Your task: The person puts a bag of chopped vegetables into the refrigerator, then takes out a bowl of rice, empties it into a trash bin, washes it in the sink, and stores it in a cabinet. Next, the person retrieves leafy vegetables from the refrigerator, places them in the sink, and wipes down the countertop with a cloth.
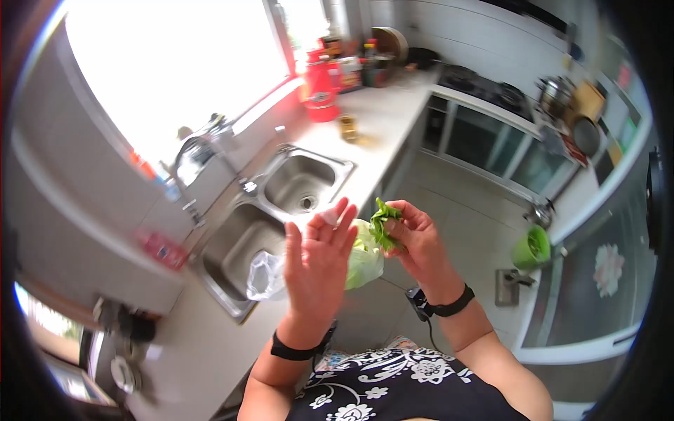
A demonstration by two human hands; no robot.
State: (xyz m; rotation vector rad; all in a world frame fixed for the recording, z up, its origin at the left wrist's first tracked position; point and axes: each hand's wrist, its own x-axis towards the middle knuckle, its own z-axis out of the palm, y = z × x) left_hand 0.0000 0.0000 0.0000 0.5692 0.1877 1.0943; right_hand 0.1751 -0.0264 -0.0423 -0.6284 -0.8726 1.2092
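My right hand (419, 238) pinches a bunch of green leaves (383, 223) between thumb and fingers. Beside it, my left hand (319, 259) is raised with its fingers spread, and a small pale spot shows near its fingertips, too blurred to name. Behind and between the hands hangs a pale green plastic bag (365, 263), with light green leaves partly showing at its top. A clear crumpled plastic bag (266, 276) lies left of my left hand, over the edge of the near sink.
A double steel sink (228, 242) with a faucet (210, 144) lies ahead on the left. On the counter stand a red thermos (321, 88) and a small amber jar (348, 128). A green bin (531, 248) is at the right, and a stove (484, 91) at the back.
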